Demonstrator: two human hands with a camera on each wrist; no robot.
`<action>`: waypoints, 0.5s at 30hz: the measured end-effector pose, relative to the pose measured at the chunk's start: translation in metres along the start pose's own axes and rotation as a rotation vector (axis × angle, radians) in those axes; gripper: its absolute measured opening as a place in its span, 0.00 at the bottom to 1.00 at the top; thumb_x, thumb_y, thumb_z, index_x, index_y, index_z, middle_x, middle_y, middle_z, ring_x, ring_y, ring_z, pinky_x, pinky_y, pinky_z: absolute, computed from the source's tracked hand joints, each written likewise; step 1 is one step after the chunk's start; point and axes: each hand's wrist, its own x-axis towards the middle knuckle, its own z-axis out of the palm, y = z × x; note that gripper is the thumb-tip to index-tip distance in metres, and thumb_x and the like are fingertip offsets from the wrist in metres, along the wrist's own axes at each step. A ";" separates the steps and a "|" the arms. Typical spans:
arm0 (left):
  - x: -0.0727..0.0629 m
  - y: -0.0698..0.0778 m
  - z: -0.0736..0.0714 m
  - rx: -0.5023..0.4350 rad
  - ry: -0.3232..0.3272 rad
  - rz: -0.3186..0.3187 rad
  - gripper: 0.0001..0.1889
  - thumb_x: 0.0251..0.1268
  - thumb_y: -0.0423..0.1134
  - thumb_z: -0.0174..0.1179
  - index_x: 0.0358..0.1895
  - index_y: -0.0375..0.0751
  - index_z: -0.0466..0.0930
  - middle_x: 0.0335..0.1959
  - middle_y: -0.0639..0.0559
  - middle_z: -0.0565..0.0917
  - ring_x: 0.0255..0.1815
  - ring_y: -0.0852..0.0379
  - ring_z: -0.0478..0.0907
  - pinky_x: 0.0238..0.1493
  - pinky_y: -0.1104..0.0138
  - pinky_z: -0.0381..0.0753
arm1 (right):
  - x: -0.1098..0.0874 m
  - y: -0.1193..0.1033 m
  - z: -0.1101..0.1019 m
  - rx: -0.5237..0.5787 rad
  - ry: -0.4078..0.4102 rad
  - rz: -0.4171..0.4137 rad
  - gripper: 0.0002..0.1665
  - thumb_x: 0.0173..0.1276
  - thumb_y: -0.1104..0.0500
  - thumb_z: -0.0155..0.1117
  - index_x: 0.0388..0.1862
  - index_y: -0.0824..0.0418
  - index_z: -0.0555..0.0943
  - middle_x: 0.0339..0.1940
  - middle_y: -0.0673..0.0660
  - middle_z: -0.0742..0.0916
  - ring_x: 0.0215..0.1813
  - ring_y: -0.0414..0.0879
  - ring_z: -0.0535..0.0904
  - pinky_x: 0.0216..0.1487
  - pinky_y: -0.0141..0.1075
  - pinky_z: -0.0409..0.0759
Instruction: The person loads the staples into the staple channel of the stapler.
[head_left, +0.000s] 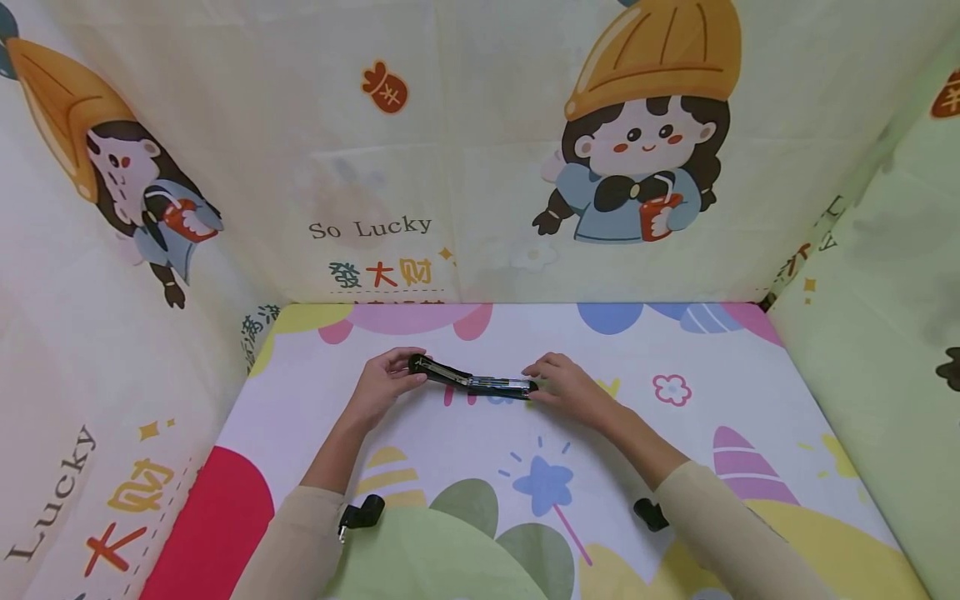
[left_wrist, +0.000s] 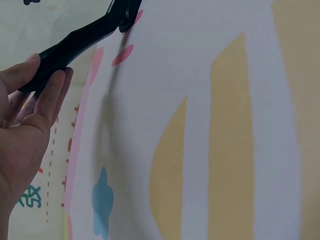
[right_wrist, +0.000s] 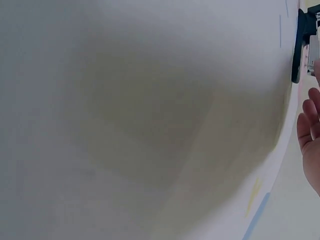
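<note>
An opened-out black stapler [head_left: 468, 383] is held above the table, its two arms spread into a shallow bend and its metal magazine showing. My left hand [head_left: 386, 383] grips its left end, with the thumb on one side and fingers on the other; the left wrist view shows that hand [left_wrist: 30, 120] around the dark end of the stapler [left_wrist: 75, 45]. At the right end, my right hand [head_left: 573, 387] pinches the tip of the magazine part. Only part of the right hand [right_wrist: 311, 135] and of the stapler [right_wrist: 298, 47] shows in the right wrist view.
A patterned cloth [head_left: 600, 458] with flowers, a star and striped eggs covers the table. Printed curtains stand around it: a back one [head_left: 495, 167], a left one [head_left: 67, 333] and a right one [head_left: 885, 292]. Black wrist devices [head_left: 366, 511] sit at both sleeves.
</note>
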 end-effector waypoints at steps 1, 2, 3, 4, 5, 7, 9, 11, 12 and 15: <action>0.000 0.000 0.000 0.006 0.003 0.000 0.28 0.65 0.30 0.70 0.68 0.33 0.76 0.64 0.34 0.82 0.54 0.57 0.84 0.52 0.74 0.84 | -0.001 0.002 0.000 0.000 -0.003 0.009 0.22 0.66 0.56 0.76 0.57 0.60 0.86 0.52 0.57 0.85 0.54 0.50 0.80 0.59 0.47 0.82; 0.001 0.000 0.001 0.015 0.006 0.002 0.28 0.65 0.30 0.70 0.68 0.33 0.76 0.63 0.34 0.82 0.55 0.56 0.84 0.52 0.74 0.84 | -0.001 0.003 0.000 0.004 -0.009 0.024 0.23 0.66 0.56 0.77 0.58 0.60 0.85 0.51 0.57 0.86 0.53 0.50 0.81 0.59 0.47 0.82; 0.001 0.000 0.001 0.025 0.010 0.004 0.27 0.65 0.30 0.71 0.68 0.34 0.77 0.63 0.34 0.82 0.55 0.56 0.84 0.52 0.74 0.84 | -0.002 0.004 0.000 0.010 -0.013 0.037 0.24 0.65 0.56 0.77 0.58 0.60 0.85 0.51 0.57 0.86 0.53 0.50 0.81 0.58 0.47 0.82; 0.001 0.000 0.001 0.033 0.014 0.007 0.27 0.65 0.31 0.71 0.67 0.34 0.77 0.63 0.35 0.82 0.55 0.55 0.83 0.52 0.74 0.84 | -0.003 0.005 0.000 0.011 -0.018 0.047 0.24 0.65 0.56 0.77 0.59 0.60 0.85 0.51 0.56 0.86 0.52 0.49 0.81 0.57 0.47 0.82; 0.001 0.000 0.001 0.043 0.017 0.010 0.27 0.65 0.31 0.71 0.67 0.34 0.77 0.62 0.35 0.83 0.56 0.54 0.83 0.52 0.74 0.84 | -0.003 0.006 0.001 0.015 -0.024 0.061 0.25 0.65 0.55 0.77 0.59 0.60 0.85 0.50 0.56 0.86 0.51 0.49 0.81 0.56 0.46 0.82; 0.002 0.000 0.002 0.054 0.020 0.015 0.27 0.65 0.31 0.71 0.68 0.34 0.77 0.62 0.35 0.83 0.56 0.52 0.83 0.52 0.74 0.84 | -0.004 0.007 0.001 0.030 -0.040 0.091 0.25 0.64 0.55 0.77 0.59 0.60 0.85 0.47 0.55 0.86 0.49 0.47 0.80 0.55 0.45 0.82; 0.002 0.001 0.002 0.060 0.022 0.017 0.28 0.65 0.31 0.71 0.68 0.33 0.76 0.62 0.35 0.83 0.56 0.52 0.83 0.51 0.74 0.84 | -0.004 0.008 0.001 0.043 -0.054 0.116 0.24 0.64 0.54 0.78 0.58 0.61 0.85 0.46 0.54 0.86 0.47 0.46 0.79 0.53 0.44 0.82; 0.002 0.001 0.003 0.065 0.024 0.017 0.28 0.65 0.31 0.71 0.68 0.33 0.76 0.61 0.35 0.83 0.55 0.52 0.83 0.51 0.74 0.84 | -0.003 0.008 0.003 0.053 -0.064 0.122 0.23 0.64 0.55 0.78 0.56 0.62 0.85 0.44 0.54 0.86 0.45 0.45 0.79 0.52 0.44 0.82; 0.002 0.001 0.003 0.066 0.025 0.017 0.28 0.65 0.31 0.71 0.68 0.33 0.76 0.61 0.35 0.83 0.55 0.52 0.83 0.51 0.75 0.84 | -0.003 0.008 0.004 0.058 -0.066 0.124 0.23 0.64 0.56 0.77 0.55 0.63 0.86 0.44 0.54 0.86 0.45 0.45 0.79 0.52 0.43 0.82; 0.002 0.002 0.004 0.074 0.028 0.024 0.28 0.65 0.31 0.71 0.68 0.33 0.76 0.61 0.35 0.83 0.54 0.53 0.83 0.50 0.75 0.84 | -0.002 0.008 0.007 0.069 -0.070 0.134 0.20 0.65 0.57 0.77 0.53 0.64 0.86 0.42 0.54 0.85 0.45 0.45 0.81 0.52 0.42 0.83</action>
